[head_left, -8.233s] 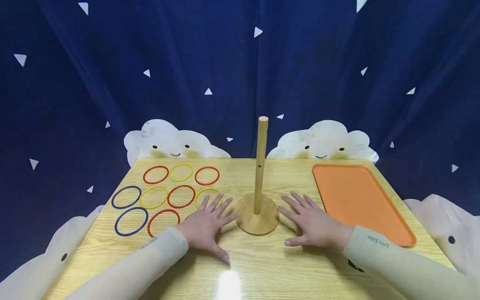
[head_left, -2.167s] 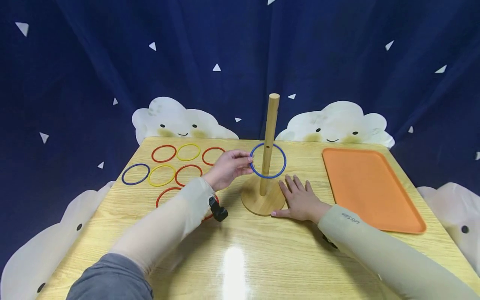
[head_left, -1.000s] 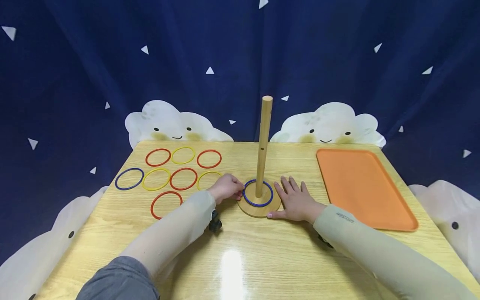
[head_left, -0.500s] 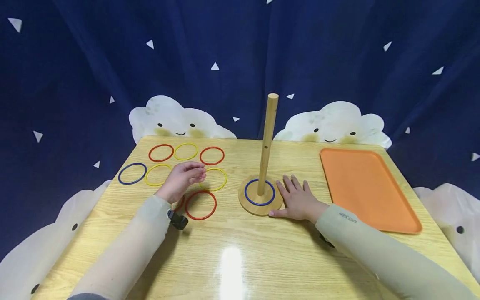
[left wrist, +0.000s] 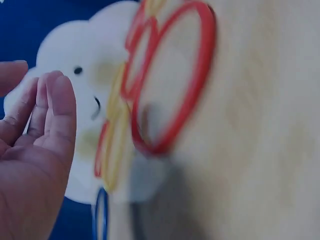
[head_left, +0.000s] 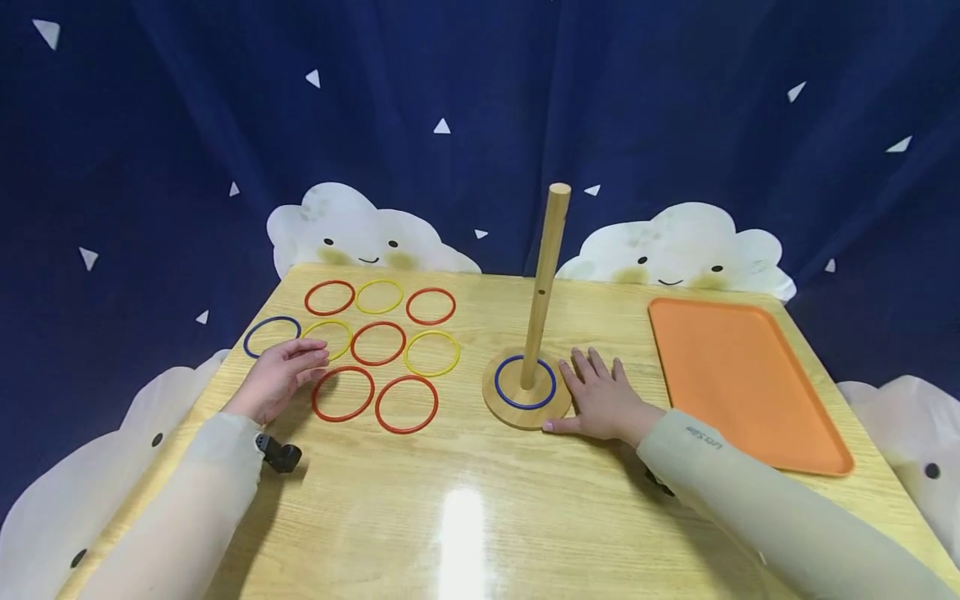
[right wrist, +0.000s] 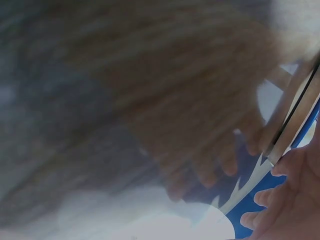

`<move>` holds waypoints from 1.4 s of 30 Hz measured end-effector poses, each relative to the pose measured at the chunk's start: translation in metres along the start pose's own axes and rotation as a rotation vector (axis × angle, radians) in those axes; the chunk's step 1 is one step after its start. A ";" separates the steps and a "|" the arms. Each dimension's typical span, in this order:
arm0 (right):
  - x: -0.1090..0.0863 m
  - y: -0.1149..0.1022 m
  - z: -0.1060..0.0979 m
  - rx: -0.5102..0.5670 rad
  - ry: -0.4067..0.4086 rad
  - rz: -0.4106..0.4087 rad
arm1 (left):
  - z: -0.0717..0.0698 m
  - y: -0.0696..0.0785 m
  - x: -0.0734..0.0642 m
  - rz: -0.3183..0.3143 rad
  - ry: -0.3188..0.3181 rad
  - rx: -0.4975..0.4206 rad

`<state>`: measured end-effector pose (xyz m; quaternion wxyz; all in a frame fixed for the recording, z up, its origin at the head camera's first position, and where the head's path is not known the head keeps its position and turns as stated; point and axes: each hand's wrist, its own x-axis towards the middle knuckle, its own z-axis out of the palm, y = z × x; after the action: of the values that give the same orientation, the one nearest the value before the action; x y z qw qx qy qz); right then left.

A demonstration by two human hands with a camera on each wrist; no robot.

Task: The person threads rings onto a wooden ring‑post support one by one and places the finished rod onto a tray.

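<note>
A wooden stand with a round base (head_left: 517, 421) and an upright post (head_left: 549, 275) stands mid-table. One blue ring (head_left: 525, 407) lies flat on the base around the post. My right hand (head_left: 600, 404) rests beside it, fingers spread, thumb and fingertips at the base's right edge. Over the left side my left hand (head_left: 276, 379) hovers with loosely bent fingers and nothing in them. Its fingertips overlap a yellow ring (head_left: 351, 337) and come close to another blue ring (head_left: 245, 343). The left wrist view shows that palm (left wrist: 30, 185) bare, with a red ring (left wrist: 206, 60) beyond.
Several more red and yellow rings lie flat in rows on the left, two red ones, such as this red ring (head_left: 405, 432), at the front. An orange tray (head_left: 750, 383) occupies the right side. A dark blue curtain (head_left: 495, 108) hangs behind the table.
Earlier, my left hand carried a blue ring from the left rows and lowered it over the post. It let go, then moved left across the rings. My right hand stays by the base.
</note>
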<state>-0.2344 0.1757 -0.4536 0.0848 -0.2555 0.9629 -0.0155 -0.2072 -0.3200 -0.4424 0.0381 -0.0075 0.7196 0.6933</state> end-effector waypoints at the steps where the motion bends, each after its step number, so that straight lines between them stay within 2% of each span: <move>1: 0.000 0.000 0.000 -0.002 0.007 -0.003 | -0.003 -0.003 -0.001 -0.007 0.020 0.041; 4: 0.001 0.001 -0.001 -0.006 0.018 -0.011 | -0.011 -0.014 -0.006 -0.062 0.077 0.151; 6: 0.001 0.001 -0.001 -0.015 0.019 -0.016 | -0.015 -0.023 -0.008 -0.099 0.108 0.179; 8: 0.001 0.002 0.000 -0.017 0.017 -0.017 | -0.016 -0.029 -0.009 -0.115 0.110 0.192; 11: -0.001 0.002 -0.002 -0.017 0.017 -0.012 | -0.016 -0.033 -0.007 -0.102 0.094 0.190; 13: -0.002 0.003 -0.002 -0.011 0.019 -0.008 | -0.014 -0.033 -0.006 -0.093 0.078 0.210; 16: -0.002 0.004 -0.003 -0.008 0.016 -0.009 | -0.010 -0.032 -0.006 -0.094 0.089 0.259; 18: -0.002 0.005 -0.003 -0.012 0.014 -0.008 | -0.006 -0.030 -0.004 -0.080 0.107 0.365; 22: 0.000 0.007 -0.003 -0.014 0.015 0.000 | 0.003 -0.019 0.004 -0.045 0.145 0.656; 24: 0.001 0.007 -0.003 -0.014 0.015 0.001 | 0.007 -0.014 0.008 -0.042 0.154 0.772; 27: 0.002 0.007 -0.002 -0.013 0.018 -0.004 | 0.010 -0.010 0.010 -0.044 0.131 0.886; 30: 0.003 0.008 0.000 -0.011 0.020 -0.002 | 0.012 -0.009 0.009 -0.039 0.091 0.943; 32: 0.004 0.008 0.001 -0.010 0.017 0.002 | 0.013 -0.010 0.007 -0.042 0.074 0.936; 36: 0.004 0.007 0.001 -0.007 0.011 0.000 | 0.014 -0.008 0.003 -0.073 0.078 0.820; 39: 0.003 0.006 0.001 0.003 0.007 -0.002 | 0.015 -0.002 0.001 -0.100 0.073 0.658; 42: 0.002 0.004 0.000 0.009 -0.002 0.001 | 0.017 0.009 0.002 -0.101 0.046 0.489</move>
<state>-0.2382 0.1786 -0.4547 0.0870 -0.2549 0.9629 -0.0197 -0.2092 -0.3025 -0.4344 0.0570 -0.0497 0.8654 0.4953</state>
